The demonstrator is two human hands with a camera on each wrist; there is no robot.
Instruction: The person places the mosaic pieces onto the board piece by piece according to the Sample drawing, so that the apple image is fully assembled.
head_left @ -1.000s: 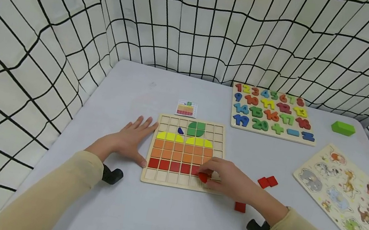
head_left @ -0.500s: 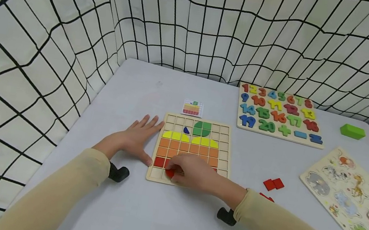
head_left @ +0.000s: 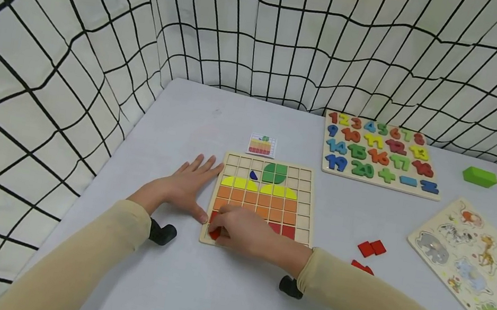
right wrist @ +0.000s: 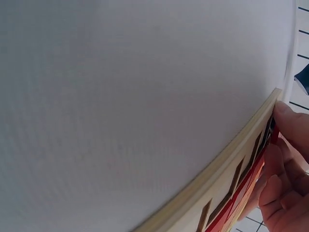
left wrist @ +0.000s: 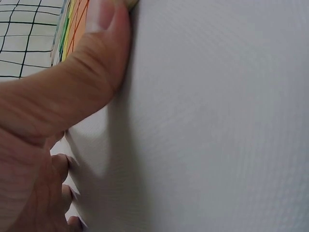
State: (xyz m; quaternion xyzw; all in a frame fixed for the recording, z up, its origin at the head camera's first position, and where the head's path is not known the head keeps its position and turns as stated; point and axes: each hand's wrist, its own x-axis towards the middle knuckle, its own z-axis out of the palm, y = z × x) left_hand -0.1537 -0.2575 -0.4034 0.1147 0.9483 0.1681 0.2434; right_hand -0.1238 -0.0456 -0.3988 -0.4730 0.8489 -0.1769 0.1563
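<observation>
A wooden grid board (head_left: 307, 206) lies on the table, filled with rows of yellow, orange and red tiles, plus green leaf pieces (head_left: 274, 173) and a small blue piece (head_left: 253, 175). Fingers spread, my left hand (head_left: 183, 188) rests flat beside the board, its thumb and fingertips touching the left edge. At the board's lower left corner, my right hand (head_left: 244, 232) pinches a red tile (head_left: 215, 233) over the bottom row. The right wrist view shows this hand (right wrist: 289, 188) with its thumb at the board's rim (right wrist: 212, 174). Part of the red row is hidden under it.
Behind the board lies a small pattern card (head_left: 261, 145). Loose red tiles (head_left: 365, 248) lie to the right. Farther off are a number puzzle (head_left: 377, 180), a green block (head_left: 480, 177) and an animal puzzle (head_left: 478, 264). Black netting (head_left: 276, 37) surrounds the table.
My right hand has moved left along the board's bottom row, carrying the red tile from the right side to the left corner. The left hand stays at the board's edge.
</observation>
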